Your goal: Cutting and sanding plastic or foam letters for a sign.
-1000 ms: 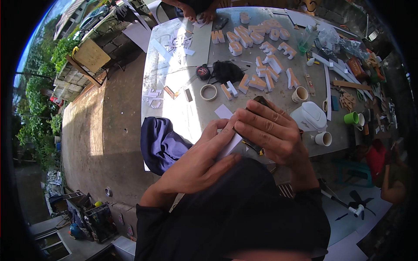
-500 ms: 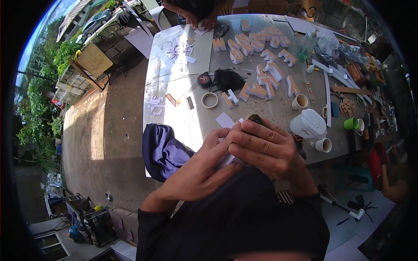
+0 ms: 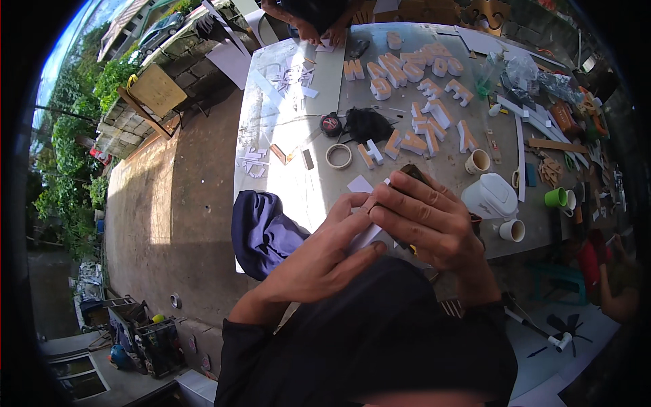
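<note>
My left hand [image 3: 329, 254] grips a small white piece [image 3: 365, 237] between its thumb and fingers, above the near edge of the table. Pressed close against it, my right hand [image 3: 427, 220] holds a dark, narrow block [image 3: 415, 173], whose end sticks out beyond the fingers. The fingers hide most of the block and much of the white piece, so their contact cannot be made out. Just beyond my hands lies a flat white rectangle [image 3: 360, 184]. Several letter-shaped blocks [image 3: 466, 138] with tan faces and white sides rest farther back on the table.
Purple cloth [image 3: 264, 234] drapes over the near left edge. A tape roll [image 3: 339, 167], tape measure [image 3: 330, 124] and black cloth [image 3: 369, 127] lie mid-table. Right stand a white lidded container [image 3: 489, 197], cups [image 3: 513, 231] and a green mug [image 3: 555, 198]. Another person's hands [image 3: 333, 35] work at the far edge.
Both hands have shifted slightly away from me, the right a little more, still holding the same things. The whole view has slid, so the table appears farther right.
</note>
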{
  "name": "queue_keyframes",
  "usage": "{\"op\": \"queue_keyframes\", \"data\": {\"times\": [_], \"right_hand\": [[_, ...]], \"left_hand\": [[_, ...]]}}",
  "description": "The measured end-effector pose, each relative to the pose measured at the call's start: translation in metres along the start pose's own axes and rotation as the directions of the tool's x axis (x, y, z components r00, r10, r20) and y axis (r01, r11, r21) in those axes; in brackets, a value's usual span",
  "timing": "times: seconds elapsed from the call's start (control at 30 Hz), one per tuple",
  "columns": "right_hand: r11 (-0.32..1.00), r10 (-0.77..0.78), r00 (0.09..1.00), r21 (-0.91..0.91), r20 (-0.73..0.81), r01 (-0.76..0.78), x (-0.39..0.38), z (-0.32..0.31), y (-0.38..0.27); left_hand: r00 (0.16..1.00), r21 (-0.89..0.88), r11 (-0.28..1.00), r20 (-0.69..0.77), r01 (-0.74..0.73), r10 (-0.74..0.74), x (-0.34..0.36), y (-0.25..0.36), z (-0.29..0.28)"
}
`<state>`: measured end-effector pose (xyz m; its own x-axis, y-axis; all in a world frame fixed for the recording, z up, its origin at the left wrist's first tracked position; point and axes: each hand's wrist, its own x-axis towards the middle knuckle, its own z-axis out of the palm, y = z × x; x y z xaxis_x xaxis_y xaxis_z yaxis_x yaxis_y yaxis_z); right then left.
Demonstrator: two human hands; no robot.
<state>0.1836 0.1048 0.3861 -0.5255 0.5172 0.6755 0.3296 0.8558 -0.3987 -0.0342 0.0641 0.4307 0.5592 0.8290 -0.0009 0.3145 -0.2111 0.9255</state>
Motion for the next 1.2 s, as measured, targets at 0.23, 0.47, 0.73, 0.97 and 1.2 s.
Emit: {"op": "queue_keyframes", "data": {"times": [0.23,0.47,0.73,0.97,1.2], "right_hand": [[0.996,-0.077,0.997,0.057,0.030,0.075,0.004,0.003,-0.003],[0.995,-0.083,0.997,0.059,0.004,0.083,0.001,0.006,0.005],[0.998,0.007,1.000,0.063,-0.013,-0.006,0.004,0.010,0.025],[1.000,-0.026,1.000,0.015,0.018,0.026,0.005,0.010,0.011],[0.720,0.553,0.829,0.452,0.087,-0.528,-0.006,0.013,0.055]], "left_hand": [[0.999,-0.078,0.997,-0.047,-0.015,0.011,0.004,-0.008,-0.001],[0.998,-0.030,0.998,-0.040,-0.059,0.058,0.004,-0.010,-0.001],[0.998,-0.068,0.998,-0.058,-0.015,0.011,0.008,-0.017,-0.002],[0.998,-0.079,0.997,-0.061,0.013,-0.018,0.009,-0.020,-0.006],[0.999,-0.188,0.982,-0.040,-0.003,-0.004,0.001,-0.011,-0.010]]}}
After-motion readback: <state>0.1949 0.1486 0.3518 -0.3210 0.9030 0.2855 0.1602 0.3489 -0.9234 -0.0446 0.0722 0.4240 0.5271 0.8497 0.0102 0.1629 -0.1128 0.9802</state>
